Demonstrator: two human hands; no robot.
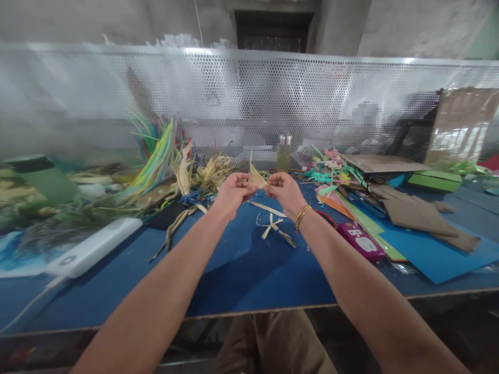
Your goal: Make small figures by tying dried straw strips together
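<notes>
A pale dried corn husk piece [257,178] is stretched between my two hands above the blue table [249,275]. My left hand [233,194] pinches its left lower edge, fingers closed. On the other side, my right hand [285,193] grips the right corner between thumb and fingers; a gold bracelet [303,216] circles that wrist. The husk's tip points upward. Below my hands lie several loose husk strips [272,225], crossed over each other on the tabletop. Behind, a bunch of dried husks [215,169] sits near the left hand.
At left are a white power strip [95,248] with a cable and colourful stems [156,156]. A glass bottle [284,153] stands at the back, before a perforated metal panel [273,93]. On the right lie a purple box-like device [360,241], blue sheet [440,254] and cardboard pieces [417,210].
</notes>
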